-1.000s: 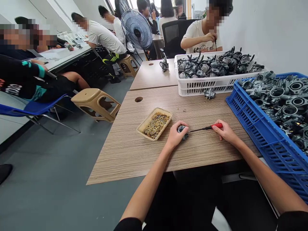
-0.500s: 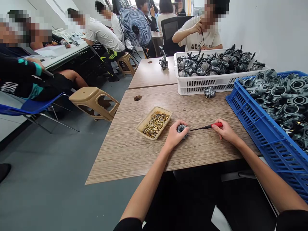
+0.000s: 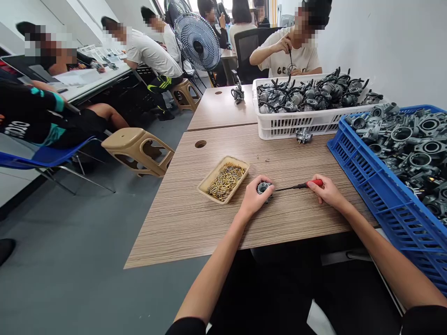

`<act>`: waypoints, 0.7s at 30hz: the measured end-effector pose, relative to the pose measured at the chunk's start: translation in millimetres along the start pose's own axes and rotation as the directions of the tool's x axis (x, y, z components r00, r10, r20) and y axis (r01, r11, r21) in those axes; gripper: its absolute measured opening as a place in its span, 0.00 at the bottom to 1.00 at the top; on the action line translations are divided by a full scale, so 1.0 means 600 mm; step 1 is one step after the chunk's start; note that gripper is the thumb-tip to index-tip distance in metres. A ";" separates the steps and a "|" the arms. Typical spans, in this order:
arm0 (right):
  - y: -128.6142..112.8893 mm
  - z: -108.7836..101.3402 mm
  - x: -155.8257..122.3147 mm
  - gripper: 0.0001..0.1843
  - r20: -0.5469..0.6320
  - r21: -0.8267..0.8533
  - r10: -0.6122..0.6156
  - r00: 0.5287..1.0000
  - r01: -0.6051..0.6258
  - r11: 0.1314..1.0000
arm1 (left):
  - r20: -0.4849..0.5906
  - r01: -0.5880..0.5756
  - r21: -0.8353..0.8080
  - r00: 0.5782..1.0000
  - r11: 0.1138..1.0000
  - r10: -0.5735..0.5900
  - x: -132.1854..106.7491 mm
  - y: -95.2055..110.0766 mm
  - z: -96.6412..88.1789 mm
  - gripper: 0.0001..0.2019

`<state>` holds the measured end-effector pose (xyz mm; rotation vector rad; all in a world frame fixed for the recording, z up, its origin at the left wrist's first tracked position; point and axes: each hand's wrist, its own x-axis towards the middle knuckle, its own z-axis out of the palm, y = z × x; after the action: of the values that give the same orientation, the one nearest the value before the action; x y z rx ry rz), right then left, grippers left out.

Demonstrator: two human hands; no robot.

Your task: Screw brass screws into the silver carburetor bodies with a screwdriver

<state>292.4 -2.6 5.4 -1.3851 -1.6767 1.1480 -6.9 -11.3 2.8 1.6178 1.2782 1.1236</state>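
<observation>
My left hand [image 3: 256, 195] is closed around a small grey metal carburetor body [image 3: 264, 187], its round opening facing up on the table. In my right hand [image 3: 325, 190] is a screwdriver [image 3: 312, 184] with a red handle, held level between thumb and fingers. Its dark shaft points left, and the tip meets the right side of the carburetor body; the exact contact spot is too small to make out. Left of my left hand stands a cream plastic tray [image 3: 203, 187] holding many small brass screws or jets [image 3: 225, 182].
A blue crate [image 3: 363, 174] of carburetor bodies stands at the right. Behind it is a white basket [image 3: 275, 128] of carburetors, with one carburetor [image 3: 303, 136] in front and another [image 3: 238, 93] farther back. Two tiny parts [image 3: 267, 160] lie mid-table. A co-worker [image 3: 296, 56] sits opposite.
Both hands, the carburetor body and the screwdriver hold nearly the same position. The view has tilted slightly. The co-worker opposite has lowered the hand with the thin tool a little.
</observation>
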 end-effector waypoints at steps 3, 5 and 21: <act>-0.002 0.000 -0.001 0.27 -0.003 0.001 0.000 1.000 0.000 1.000 | -0.005 -0.001 -0.001 1.000 1.000 0.001 0.000 -0.001 0.001 0.10; -0.001 -0.002 -0.001 0.26 0.007 0.008 0.005 1.000 -0.005 1.000 | -0.005 -0.006 -0.003 1.000 1.000 0.006 0.000 -0.001 0.001 0.10; 0.012 -0.005 0.002 0.26 0.065 0.090 0.010 0.998 -0.015 0.996 | -0.006 -0.021 0.012 1.000 1.000 0.022 0.000 0.003 0.000 0.12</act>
<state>297.9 -0.7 0.0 -1.3166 -1.6416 1.2725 -6.5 -11.3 4.5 1.6419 1.2769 1.1368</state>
